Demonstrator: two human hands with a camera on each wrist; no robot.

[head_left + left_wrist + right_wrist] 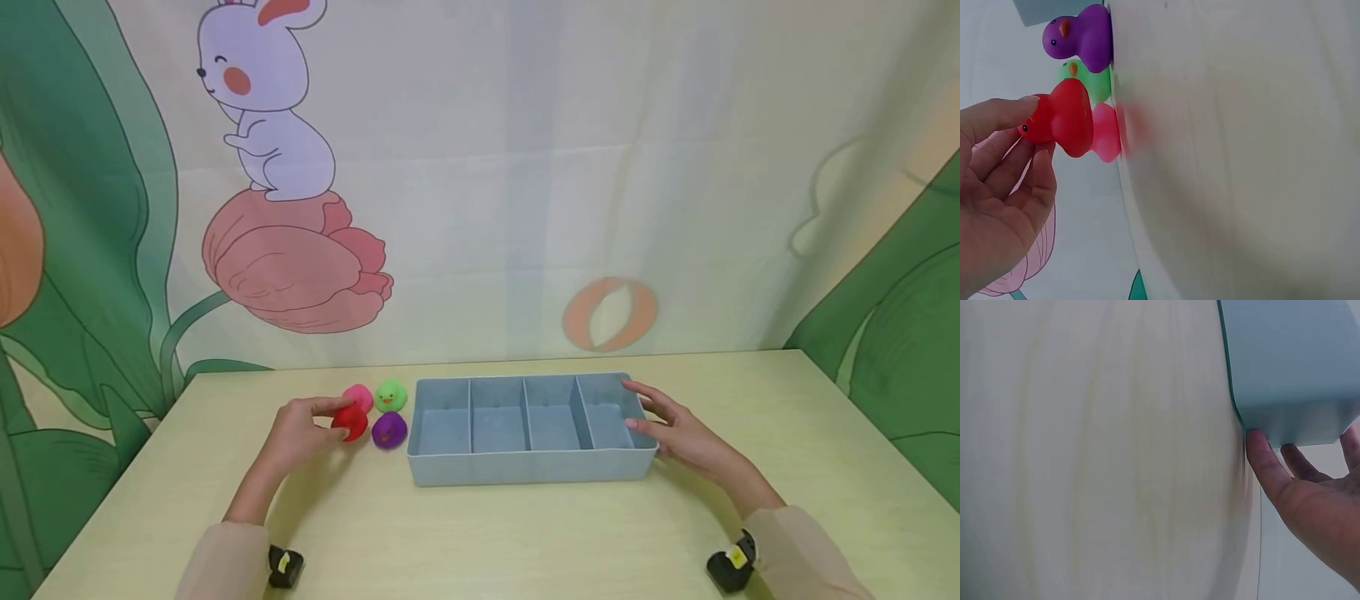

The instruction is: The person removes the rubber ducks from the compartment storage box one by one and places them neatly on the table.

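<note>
My left hand (pixel 303 429) pinches a red rubber duck (pixel 1072 119) by its head, between thumb and fingertips. In the left wrist view the duck's base is slightly off the table. Close beside it stand a pink duck (pixel 359 397), a green duck (pixel 391 396) and a purple duck (pixel 389 430). To their right is a grey-blue box (pixel 532 468) divided into several compartments in a row. At the box's right end, my right hand (pixel 686 437) touches the end wall and rim with fingers spread and nearly straight.
The pale wooden table (pixel 487 542) carries the ducks and the box. Behind its back edge hangs a printed cloth (pixel 465 208) with a rabbit and plants. Small black devices sit at both wrists.
</note>
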